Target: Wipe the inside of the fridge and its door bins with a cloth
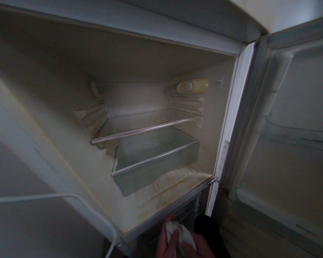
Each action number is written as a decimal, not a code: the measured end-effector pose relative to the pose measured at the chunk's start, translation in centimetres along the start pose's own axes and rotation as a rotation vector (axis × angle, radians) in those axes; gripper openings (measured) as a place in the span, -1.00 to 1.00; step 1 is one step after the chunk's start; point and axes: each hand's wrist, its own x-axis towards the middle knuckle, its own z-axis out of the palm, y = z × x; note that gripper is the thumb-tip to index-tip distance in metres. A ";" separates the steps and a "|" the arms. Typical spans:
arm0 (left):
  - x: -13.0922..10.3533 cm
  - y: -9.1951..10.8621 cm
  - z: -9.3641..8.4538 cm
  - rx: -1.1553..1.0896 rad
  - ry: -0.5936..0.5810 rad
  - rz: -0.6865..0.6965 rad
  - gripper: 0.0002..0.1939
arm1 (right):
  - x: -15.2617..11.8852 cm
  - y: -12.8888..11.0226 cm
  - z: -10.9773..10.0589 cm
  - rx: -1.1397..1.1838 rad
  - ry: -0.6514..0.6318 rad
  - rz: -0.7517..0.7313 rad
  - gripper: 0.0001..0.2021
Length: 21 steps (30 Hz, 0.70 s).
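Two bare hands are low down, in front of an open fridge (pixel 161 64). They hold a crumpled white cloth (pixel 187 236) between them, just below the front edge of the fridge floor (pixel 161 205). The left hand (pixel 165 244) has its grip closed on one side of the cloth, with the thumb pressed over it. The right hand (pixel 200 247) has its grip closed on the other side, but its fingers are blurry. A dark knee (pixel 210 233) is beside the right hand.

Yellow and brown stains mark the fridge floor, and there are bumpy lines on it. A clear drawer (pixel 156 170) sits a bit crooked above the floor. Over the drawer is a glass shelf (pixel 150 120). Higher up, on the right wall, is a yellowish box (pixel 200 86) with a round white knob (pixel 188 86).

The door (pixel 298 172) is wide open on the right and has a clear rack (pixel 298 134). A white cord (pixel 70 195) comes in from the left and bends down.
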 end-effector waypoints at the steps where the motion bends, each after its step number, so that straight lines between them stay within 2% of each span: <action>1: 0.4 0.4 -0.7 0.014 -0.055 0.022 -0.26 | -0.3 -0.8 -0.7 0.041 0.105 0.036 -0.06; 3: 1.0 1.0 -1.9 0.069 -0.171 0.032 -0.31 | -0.8 -2.8 -2.2 0.109 0.274 0.083 0.03; 5: 1.2 1.4 -2.6 0.159 -0.183 0.035 -0.30 | -1.2 -4.9 -3.4 0.131 0.306 0.072 0.03; 8: 0.4 1.3 -2.3 0.238 -0.119 0.120 -0.33 | -1.7 -6.8 -3.7 0.097 0.201 0.036 -0.09; 10: -0.7 1.0 -1.6 0.213 -0.209 0.207 -0.27 | -2.0 -6.9 -3.1 0.065 0.127 0.011 -0.19; 13: -1.9 0.8 -0.5 0.261 -0.383 0.286 -0.02 | -2.1 -6.1 -2.0 0.049 0.071 -0.014 -0.24; 15: -2.1 1.5 -0.1 0.366 -0.419 0.282 0.02 | -2.1 -5.8 -1.8 0.060 0.023 -0.033 -0.23; 18: -2.1 3.6 0.0 0.480 -0.431 0.267 -0.18 | -2.3 -6.3 -2.4 0.063 -0.042 -0.091 -0.27; 21: -2.2 6.0 0.1 0.540 -0.408 0.312 -0.46 | -2.6 -7.5 -3.3 0.017 -0.030 -0.108 -0.28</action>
